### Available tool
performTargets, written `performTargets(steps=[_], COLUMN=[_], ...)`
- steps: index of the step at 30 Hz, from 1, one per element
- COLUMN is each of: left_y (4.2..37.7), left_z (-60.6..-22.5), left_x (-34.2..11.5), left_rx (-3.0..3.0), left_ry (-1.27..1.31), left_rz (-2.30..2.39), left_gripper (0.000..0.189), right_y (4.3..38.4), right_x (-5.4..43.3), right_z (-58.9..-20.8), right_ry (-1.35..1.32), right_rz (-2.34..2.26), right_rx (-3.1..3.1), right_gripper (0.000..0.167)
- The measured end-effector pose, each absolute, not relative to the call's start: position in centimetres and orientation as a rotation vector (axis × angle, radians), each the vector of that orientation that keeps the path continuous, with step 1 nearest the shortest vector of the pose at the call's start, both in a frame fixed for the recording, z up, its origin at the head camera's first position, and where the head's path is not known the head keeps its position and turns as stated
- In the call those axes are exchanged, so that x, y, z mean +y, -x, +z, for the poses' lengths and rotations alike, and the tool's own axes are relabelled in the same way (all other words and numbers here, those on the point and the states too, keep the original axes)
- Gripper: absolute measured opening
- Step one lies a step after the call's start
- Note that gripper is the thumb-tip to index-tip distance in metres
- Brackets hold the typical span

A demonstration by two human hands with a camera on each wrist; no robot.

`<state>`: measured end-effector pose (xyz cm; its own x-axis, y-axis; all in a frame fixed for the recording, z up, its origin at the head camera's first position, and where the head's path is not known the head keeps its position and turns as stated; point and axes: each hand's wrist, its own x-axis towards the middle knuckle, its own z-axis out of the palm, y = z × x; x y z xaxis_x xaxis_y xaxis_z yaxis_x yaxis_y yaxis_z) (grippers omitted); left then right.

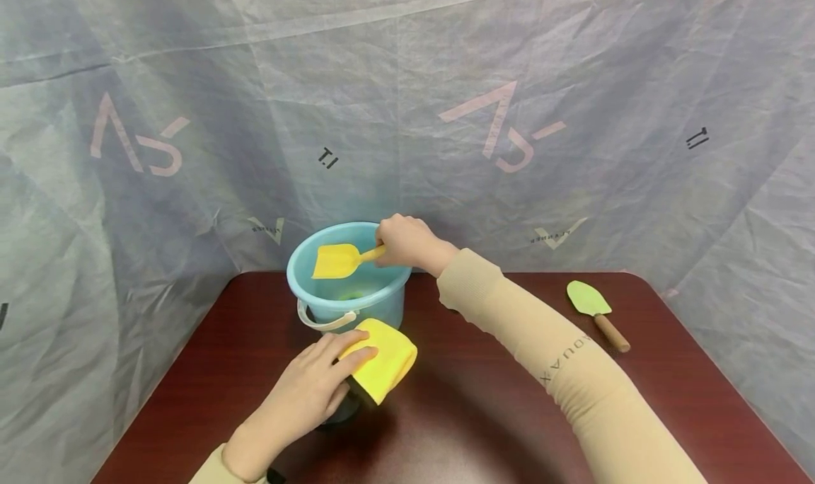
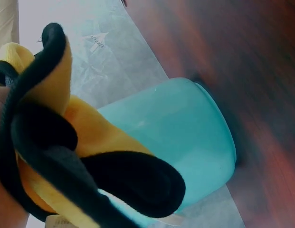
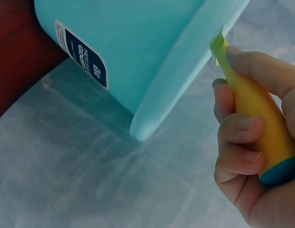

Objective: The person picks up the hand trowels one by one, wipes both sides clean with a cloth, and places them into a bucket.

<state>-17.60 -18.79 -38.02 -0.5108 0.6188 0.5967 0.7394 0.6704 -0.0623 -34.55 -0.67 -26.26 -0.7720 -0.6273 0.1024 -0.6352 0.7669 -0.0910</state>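
My right hand [image 1: 407, 242] grips the handle of a small yellow shovel [image 1: 337, 260], holding it over the mouth of a light blue bucket [image 1: 305, 286]. In the right wrist view, fingers and thumb curl round the yellow handle [image 3: 259, 114], which ends in a blue-green cap. In front of the bucket, my left hand [image 1: 305, 388] holds a folded yellow cloth [image 1: 385, 356] between thumb and fingers. Up close in the left wrist view, the cloth [image 2: 104, 130] shows black edging and dark folds. Something yellow-green lies inside the bucket, too indistinct to name.
A trowel with a light green blade [image 1: 587, 298] and wooden handle lies at the right of the dark red-brown table [image 1: 503, 371]. The bucket's white handle [image 1: 327, 323] hangs down at its front. Grey printed sheeting [image 1: 395, 102] hangs close behind the table.
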Motion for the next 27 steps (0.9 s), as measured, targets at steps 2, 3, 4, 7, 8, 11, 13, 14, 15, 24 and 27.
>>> performTargets(steps=[2,3,4,7,8,11,13,14,15,24,27], left_y=[17.6,17.6,17.5,17.5,17.5,17.5,17.5,17.5,17.5,17.6,17.7], left_z=[-38.2,-38.2,-38.2,-38.2,-38.2,-38.3,-38.3,-38.3,-38.3,-38.7,-38.8], left_x=[-18.8,-18.8,-18.8,-18.8,-18.8,-18.8,-18.7,-18.7,-18.6,-18.5,-18.4], left_rx=[-2.286,-2.283,-2.285,-2.305,-2.306,-2.295,-2.282,-2.268,-2.258,-2.233,-2.229], left_ry=[1.050,1.052,1.054,1.054,1.052,1.051,1.054,1.054,1.053,1.064,1.064], left_rz=[-0.282,-0.290,-0.297,-0.321,-0.324,-0.327,-0.331,-0.333,-0.336,-0.358,-0.359], left_gripper=[0.055,0.053,0.051,0.050,0.050,0.050,0.051,0.051,0.051,0.050,0.050], right_y=[34.7,34.8,34.9,35.2,35.3,35.4,35.5,35.5,35.6,35.5,35.4], right_x=[-1.1,-1.4,-1.6,-2.3,-2.5,-3.1,-3.4,-3.6,-3.8,-4.9,-5.3], right_z=[-26.6,-26.8,-27.0,-27.7,-27.8,-28.5,-28.8,-29.0,-29.2,-30.7,-31.1], right_ry=[-1.028,-1.025,-1.018,-1.004,-1.003,-1.014,-1.032,-1.040,-1.050,-1.032,-1.019], right_rz=[0.178,0.171,0.157,0.103,0.083,0.048,0.035,0.024,0.001,-0.082,-0.124], right_rx=[-2.890,-2.892,-2.893,-2.902,-2.905,-2.918,-2.928,-2.936,-2.942,-3.073,-3.108], right_gripper=[0.011,0.010,0.010,0.009,0.008,0.011,0.015,0.016,0.017,0.023,0.034])
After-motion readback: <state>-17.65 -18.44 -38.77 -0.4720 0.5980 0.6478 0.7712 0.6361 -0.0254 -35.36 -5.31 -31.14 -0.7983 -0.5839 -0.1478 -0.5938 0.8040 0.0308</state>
